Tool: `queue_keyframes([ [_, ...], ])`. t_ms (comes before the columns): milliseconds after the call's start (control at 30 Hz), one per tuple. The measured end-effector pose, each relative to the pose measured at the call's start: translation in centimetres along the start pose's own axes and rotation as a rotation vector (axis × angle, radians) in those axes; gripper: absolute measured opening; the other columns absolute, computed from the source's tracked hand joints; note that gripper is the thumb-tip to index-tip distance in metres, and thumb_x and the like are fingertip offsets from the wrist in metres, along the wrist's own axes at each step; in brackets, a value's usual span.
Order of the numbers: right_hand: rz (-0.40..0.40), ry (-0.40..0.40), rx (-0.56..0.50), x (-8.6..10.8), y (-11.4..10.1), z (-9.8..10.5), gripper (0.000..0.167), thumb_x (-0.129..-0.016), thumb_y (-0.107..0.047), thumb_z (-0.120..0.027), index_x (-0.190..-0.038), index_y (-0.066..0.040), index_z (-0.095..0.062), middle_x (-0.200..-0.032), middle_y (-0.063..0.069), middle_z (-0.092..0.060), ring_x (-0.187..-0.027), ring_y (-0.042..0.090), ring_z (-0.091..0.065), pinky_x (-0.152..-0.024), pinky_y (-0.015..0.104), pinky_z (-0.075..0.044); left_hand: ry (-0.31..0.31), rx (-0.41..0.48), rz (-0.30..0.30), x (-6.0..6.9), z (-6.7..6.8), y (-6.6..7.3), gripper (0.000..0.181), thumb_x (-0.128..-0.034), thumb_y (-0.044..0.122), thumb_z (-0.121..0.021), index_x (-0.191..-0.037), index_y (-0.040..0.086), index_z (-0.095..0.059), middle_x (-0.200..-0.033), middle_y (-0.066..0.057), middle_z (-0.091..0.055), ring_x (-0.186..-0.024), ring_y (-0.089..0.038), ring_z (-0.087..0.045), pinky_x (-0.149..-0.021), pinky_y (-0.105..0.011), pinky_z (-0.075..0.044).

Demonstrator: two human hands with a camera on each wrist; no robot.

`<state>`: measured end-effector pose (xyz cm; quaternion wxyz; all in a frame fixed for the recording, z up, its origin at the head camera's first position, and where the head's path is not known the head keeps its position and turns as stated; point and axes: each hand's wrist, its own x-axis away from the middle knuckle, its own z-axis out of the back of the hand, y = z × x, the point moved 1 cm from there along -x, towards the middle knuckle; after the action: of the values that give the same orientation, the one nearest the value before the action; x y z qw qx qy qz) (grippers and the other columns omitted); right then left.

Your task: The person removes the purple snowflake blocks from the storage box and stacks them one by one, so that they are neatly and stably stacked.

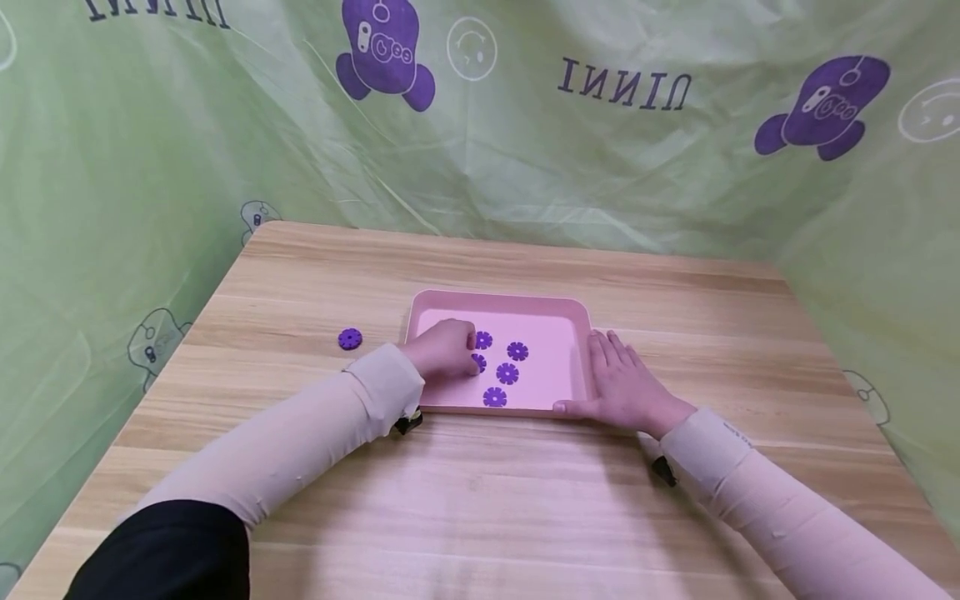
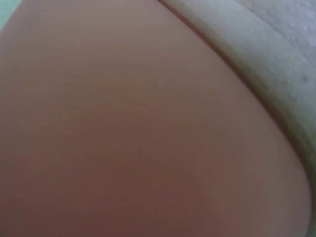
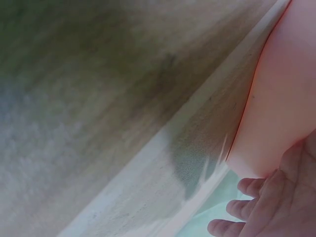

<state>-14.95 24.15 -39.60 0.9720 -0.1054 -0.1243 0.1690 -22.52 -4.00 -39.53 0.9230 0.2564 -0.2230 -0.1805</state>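
Observation:
A pink rectangular tray (image 1: 551, 307) lies on the table with several purple notched plastic discs in it, one of them a disc near its front rim (image 1: 495, 397). Reaching over the tray's left side, my left hand (image 1: 444, 348) has curled fingers and pinches a partly covered purple disc (image 1: 480, 363). My right hand (image 1: 626, 383) rests against the tray's right side, fingers extended, thumb along the front right corner. In the right wrist view, its fingers (image 3: 242, 210) lie beside the tray's outer wall (image 3: 276, 108). The left wrist view is filled by a blurred close surface.
Another purple disc (image 1: 350, 338) lies on the wooden table (image 1: 480, 500), left of the tray. A green printed curtain (image 1: 480, 150) surrounds the table's back and sides.

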Motion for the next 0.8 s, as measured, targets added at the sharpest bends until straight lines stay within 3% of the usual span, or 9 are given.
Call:
queue_keyframes([
  [233, -0.005, -0.005, 0.0, 0.0, 0.0, 0.0, 0.125, -0.087, -0.074, -0.063, -0.155, 0.019, -0.013, -0.162, 0.038, -0.015, -0.15, 0.056, -0.012, -0.121, 0.065, -0.012, -0.012, -0.025, -0.01, 0.3, -0.1, 0.1, 0.022, -0.0848, 0.01, -0.08, -0.086, 0.006, -0.058, -0.082, -0.005, -0.061, -0.079, -0.021, -0.056, -0.079, -0.033, -0.05],
  [433, -0.003, -0.018, -0.005, 0.0, -0.1, 0.0, 0.127, -0.087, -0.076, -0.062, -0.155, 0.018, -0.01, -0.163, 0.037, -0.012, -0.15, 0.055, -0.008, -0.121, 0.065, -0.01, -0.004, 0.029, -0.028, 1.0, 0.8, -0.3, 0.013, -0.0876, 0.0, -0.07, -0.082, 0.006, -0.06, -0.078, -0.004, -0.065, -0.073, -0.017, -0.06, -0.073, -0.028, -0.05],
  [567, -0.003, -0.015, -0.003, 0.0, -0.1, 0.0, 0.127, -0.087, -0.075, -0.062, -0.155, 0.018, -0.01, -0.163, 0.037, -0.011, -0.151, 0.055, -0.007, -0.121, 0.064, -0.01, -0.005, 0.104, -0.038, 1.6, 2.1, -0.4, 0.012, -0.0892, -0.007, -0.062, -0.084, 0.004, -0.063, -0.075, -0.005, -0.066, -0.067, -0.015, -0.062, -0.064, -0.024, -0.05],
  [667, -0.008, -0.018, 0.001, 0.1, -0.1, 0.0, 0.127, -0.088, -0.075, -0.061, -0.155, 0.018, -0.009, -0.163, 0.037, -0.01, -0.151, 0.054, -0.006, -0.121, 0.064, -0.009, 0.002, 0.22, -0.049, 1.8, 3.1, -0.7, 0.01, -0.0903, -0.01, -0.062, -0.086, 0.0, -0.065, -0.077, -0.01, -0.068, -0.065, -0.018, -0.065, -0.062, -0.027, -0.056],
  [800, -0.007, -0.018, 0.002, 0.1, -0.1, 0.1, 0.127, -0.088, -0.076, -0.061, -0.155, 0.018, -0.009, -0.163, 0.037, -0.01, -0.151, 0.054, -0.006, -0.121, 0.064, -0.009, 0.024, 0.387, -0.049, 2.2, 4.2, -1.4, 0.005, -0.0918, -0.009, -0.064, -0.092, -0.005, -0.067, -0.085, -0.014, -0.069, -0.07, -0.021, -0.067, -0.071, -0.035, -0.062],
])
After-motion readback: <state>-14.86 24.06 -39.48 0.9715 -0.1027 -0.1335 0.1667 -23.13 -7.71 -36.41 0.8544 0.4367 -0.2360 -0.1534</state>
